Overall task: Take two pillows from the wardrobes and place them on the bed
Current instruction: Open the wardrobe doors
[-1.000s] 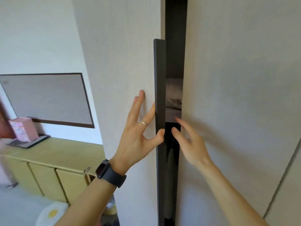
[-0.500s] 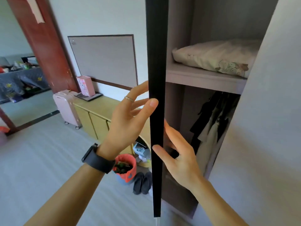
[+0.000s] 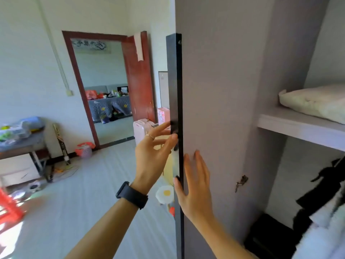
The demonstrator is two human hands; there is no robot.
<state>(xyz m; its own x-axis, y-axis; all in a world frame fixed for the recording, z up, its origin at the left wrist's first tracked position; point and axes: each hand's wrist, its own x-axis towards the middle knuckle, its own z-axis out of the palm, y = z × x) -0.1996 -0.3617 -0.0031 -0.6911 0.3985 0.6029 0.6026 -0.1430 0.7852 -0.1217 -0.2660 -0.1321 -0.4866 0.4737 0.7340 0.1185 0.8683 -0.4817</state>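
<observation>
The wardrobe door (image 3: 220,101) stands swung wide, its inner grey face toward me and its black edge strip (image 3: 175,86) running down the middle of the view. My left hand (image 3: 155,156) touches that strip from the outer side with nearly straight fingers. My right hand (image 3: 196,182) lies flat against the door's inner face, fingers straight. A cream pillow (image 3: 313,103) rests on the wardrobe shelf (image 3: 298,128) at the right, partly cut off by the frame edge. Neither hand touches the pillow.
Dark and white clothes (image 3: 324,202) hang below the shelf. A red-framed doorway (image 3: 104,86) opens into another room. A pink suitcase (image 3: 141,129) stands behind the door. A cluttered table (image 3: 20,139) and a pink basket (image 3: 85,149) sit at the left.
The door has swung from nearly closed to wide open. My view has turned left. The pillow shelf has shifted to the right edge, and my right hand now lies flat on the door's inner face.
</observation>
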